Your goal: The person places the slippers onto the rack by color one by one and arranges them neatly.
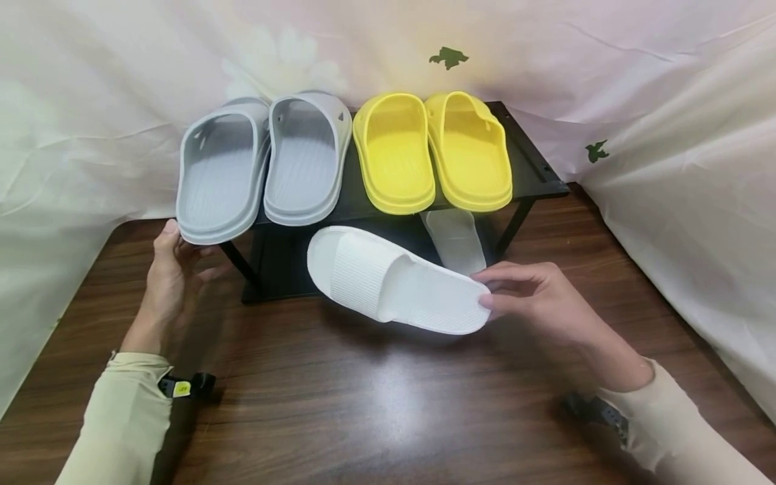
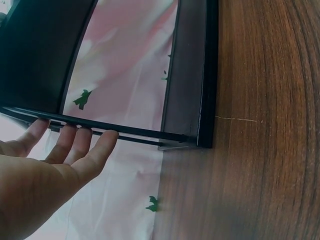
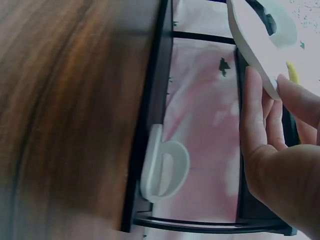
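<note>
A white slide slipper point(image 1: 358, 273) hangs in front of the shoe rack, its toe pointing left. My right hand point(image 1: 533, 296) pinches its heel end between thumb and fingers. Behind it, a second white slipper point(image 1: 455, 239) lies on the lower shelf at the right; the right wrist view shows that slipper point(image 3: 165, 167) from the side. At the black shoe rack's point(image 2: 192, 75) left end, my left hand point(image 2: 50, 175) touches the side bars with its fingertips, holding nothing. In the head view the left hand point(image 1: 166, 269) is just under the nearest grey clog.
On the upper shelf stand two grey clogs point(image 1: 221, 178) and two yellow clogs point(image 1: 400, 162), side by side. The rack stands on a brown wood-grain table point(image 1: 339, 417). Pale cloth point(image 1: 685, 141) with green leaf shapes hangs behind and beside it.
</note>
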### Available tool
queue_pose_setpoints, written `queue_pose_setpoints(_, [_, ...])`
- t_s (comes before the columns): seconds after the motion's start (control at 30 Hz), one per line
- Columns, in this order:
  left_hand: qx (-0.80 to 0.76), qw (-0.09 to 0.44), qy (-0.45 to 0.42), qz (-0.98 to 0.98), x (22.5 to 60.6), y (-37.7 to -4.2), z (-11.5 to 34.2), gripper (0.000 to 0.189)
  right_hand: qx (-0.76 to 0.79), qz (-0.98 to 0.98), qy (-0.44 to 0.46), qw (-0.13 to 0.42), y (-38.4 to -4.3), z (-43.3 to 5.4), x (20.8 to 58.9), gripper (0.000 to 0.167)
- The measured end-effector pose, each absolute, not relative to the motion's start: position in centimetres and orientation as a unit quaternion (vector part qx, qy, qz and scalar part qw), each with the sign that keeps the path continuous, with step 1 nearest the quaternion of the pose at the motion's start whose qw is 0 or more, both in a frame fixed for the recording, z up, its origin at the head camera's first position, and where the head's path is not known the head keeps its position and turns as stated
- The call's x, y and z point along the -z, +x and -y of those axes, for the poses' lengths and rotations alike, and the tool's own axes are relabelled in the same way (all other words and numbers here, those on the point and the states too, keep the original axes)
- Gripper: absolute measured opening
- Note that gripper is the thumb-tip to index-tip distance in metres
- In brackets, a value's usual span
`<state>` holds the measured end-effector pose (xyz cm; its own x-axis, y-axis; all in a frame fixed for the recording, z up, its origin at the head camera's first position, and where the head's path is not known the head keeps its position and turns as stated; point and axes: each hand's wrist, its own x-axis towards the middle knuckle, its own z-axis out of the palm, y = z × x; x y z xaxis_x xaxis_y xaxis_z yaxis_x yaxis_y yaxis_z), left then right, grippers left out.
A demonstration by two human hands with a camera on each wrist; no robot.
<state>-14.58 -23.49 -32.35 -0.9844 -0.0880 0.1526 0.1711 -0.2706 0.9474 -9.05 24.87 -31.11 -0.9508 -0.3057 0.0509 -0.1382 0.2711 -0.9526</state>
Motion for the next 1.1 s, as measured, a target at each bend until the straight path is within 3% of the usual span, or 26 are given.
queue_pose_setpoints(0.43, [0.801,0.069,-0.041,0.593,32.9,-15.0,24.0,0.035,0.601,-0.791,-0.021,0.113,-9.5,-24.0,32.4,0.041])
queue_pose_setpoints(1.1, [0.800,0.065,-0.047,0.594,32.6,-14.7,23.9,0.035,0.724,-0.686,0.002,0.066,-11.3,-22.1,34.6,0.042])
